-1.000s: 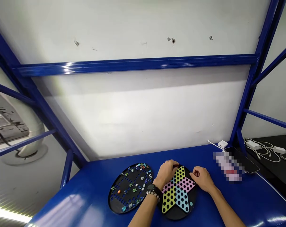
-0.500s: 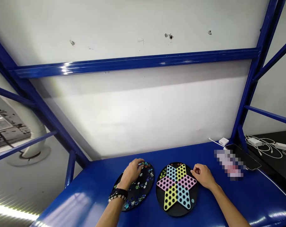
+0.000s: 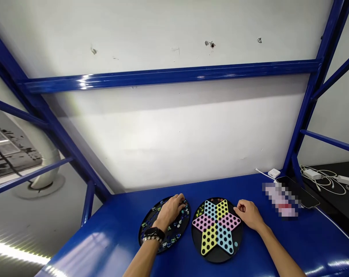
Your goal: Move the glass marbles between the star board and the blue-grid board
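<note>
A round black tray (image 3: 145, 231) holds many small glassy marbles, several of them blue, green and clear. My left hand (image 3: 168, 209), with a dark watch and a beaded bracelet, reaches over its far right part. Those fingers are bent down and drawn together with the thumb; what lies between them is hidden. To the right is a round Chinese checkers board (image 3: 217, 223) with a star in yellow, pink and light blue. Against its right rim rests my right hand (image 3: 249, 215), fingers curled in, and I cannot make out whether they hold anything. Small green pieces (image 3: 200, 211) lie in the board's upper left.
Both round items lie on a blue tabletop (image 3: 116, 219) within a blue metal frame (image 3: 174, 75). Back right are a dark phone (image 3: 301, 194), a pixelated patch and a white charger (image 3: 274, 173). White cables (image 3: 326, 177) lie on a black surface beyond.
My left hand has moved to the right over the tray, and its fingertips have come closer together. My right hand stays at the board's rim. The whole view has shifted slightly.
</note>
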A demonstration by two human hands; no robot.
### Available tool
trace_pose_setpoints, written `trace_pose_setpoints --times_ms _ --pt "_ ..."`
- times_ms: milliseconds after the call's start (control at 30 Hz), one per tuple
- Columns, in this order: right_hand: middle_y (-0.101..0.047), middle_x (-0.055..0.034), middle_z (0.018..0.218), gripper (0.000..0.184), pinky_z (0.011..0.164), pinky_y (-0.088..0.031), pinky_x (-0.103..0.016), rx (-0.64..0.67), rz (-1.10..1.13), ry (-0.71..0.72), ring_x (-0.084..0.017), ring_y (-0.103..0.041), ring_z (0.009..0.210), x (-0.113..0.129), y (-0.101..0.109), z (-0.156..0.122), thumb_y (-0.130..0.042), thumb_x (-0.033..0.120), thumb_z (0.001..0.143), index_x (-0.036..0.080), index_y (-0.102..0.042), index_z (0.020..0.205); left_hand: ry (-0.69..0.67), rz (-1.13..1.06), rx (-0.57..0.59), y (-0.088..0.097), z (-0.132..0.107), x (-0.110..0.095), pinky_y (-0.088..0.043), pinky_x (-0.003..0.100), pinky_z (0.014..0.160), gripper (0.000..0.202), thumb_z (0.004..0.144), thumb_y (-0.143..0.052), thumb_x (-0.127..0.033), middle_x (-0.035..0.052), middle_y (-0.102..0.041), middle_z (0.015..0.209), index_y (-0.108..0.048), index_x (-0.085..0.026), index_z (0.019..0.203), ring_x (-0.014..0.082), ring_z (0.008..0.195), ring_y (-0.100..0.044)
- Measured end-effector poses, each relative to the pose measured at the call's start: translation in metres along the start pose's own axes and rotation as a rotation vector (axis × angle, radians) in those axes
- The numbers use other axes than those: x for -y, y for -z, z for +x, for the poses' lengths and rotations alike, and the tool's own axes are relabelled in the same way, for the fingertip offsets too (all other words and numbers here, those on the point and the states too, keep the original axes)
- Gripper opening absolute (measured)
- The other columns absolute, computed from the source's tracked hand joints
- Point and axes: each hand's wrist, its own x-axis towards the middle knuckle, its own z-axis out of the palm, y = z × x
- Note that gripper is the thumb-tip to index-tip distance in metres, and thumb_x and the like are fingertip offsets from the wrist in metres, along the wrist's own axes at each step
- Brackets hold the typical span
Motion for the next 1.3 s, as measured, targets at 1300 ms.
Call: trace_pose_setpoints --times_ms 1300 --pt "-0.055 0.0024 0.062 0.029 0.056 -0.034 -0.025 -0.022 0.006 0.008 -0.013 -0.048 0.058 -0.005 -0.003 0.001 -0.058 0.036 0.084 0.022 -0.049 0.061 -0.299 -0.021 0.012 -0.022 0.041 -0.12 -0.052 0.028 0.074 0.024 0.097 -0.05 -0.026 0.0064 -0.068 0.112 -0.07 -0.024 0.11 0.0207 0.091 -0.069"
